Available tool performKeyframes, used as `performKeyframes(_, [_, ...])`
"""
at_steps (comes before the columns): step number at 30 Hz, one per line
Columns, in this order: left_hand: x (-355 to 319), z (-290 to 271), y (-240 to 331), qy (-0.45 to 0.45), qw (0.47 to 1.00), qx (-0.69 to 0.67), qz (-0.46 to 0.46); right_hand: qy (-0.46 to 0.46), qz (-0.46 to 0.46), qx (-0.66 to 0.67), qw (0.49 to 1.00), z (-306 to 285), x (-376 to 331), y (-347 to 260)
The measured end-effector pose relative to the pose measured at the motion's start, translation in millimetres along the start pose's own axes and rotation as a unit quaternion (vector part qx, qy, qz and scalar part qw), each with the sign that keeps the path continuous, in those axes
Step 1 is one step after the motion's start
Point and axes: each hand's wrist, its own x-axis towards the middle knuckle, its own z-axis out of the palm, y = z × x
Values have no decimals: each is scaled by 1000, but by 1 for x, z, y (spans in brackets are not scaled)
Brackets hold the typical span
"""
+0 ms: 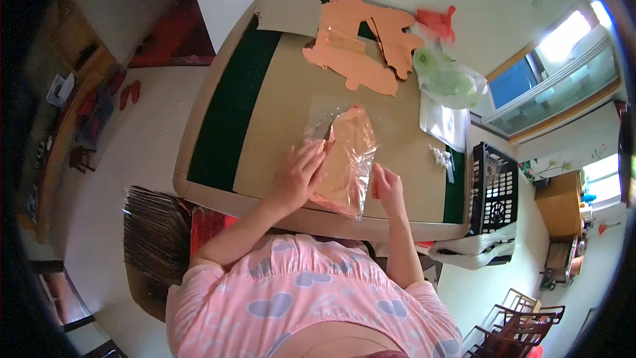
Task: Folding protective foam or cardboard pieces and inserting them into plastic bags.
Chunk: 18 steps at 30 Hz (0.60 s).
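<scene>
A clear plastic bag [361, 189] with a flat orange cut-out piece [344, 152] inside lies on the brown board [271, 126] near the table's front edge. My left hand [301, 176] rests on the bag's left side, fingers stretched out over the plastic. Just beside the bag's right edge, my right hand [387, 189] is closed with its fingers curled. Whether it pinches anything is hidden. More flat orange cut-outs [371, 79] are spread overlapping at the far side of the table.
A grey-brown card sheet [289, 13] lies at the far left. To the right are a pale green plastic bag [447, 79], clear sheets [442, 122], a small white bundle [440, 156] and a red bag [437, 23]. A black crate [495, 185] stands beside the table; stacked cardboard [156, 235] stands left.
</scene>
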Motion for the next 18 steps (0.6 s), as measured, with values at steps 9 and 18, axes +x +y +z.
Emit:
performKeyframes(9, [-26, 39, -4, 11, 999, -11, -42, 30, -103, -295, 949, 48, -2, 35])
performKeyframes(18, [-23, 15, -25, 61, 996, -5, -62, 62, -216, -228, 947, -11, -23, 10])
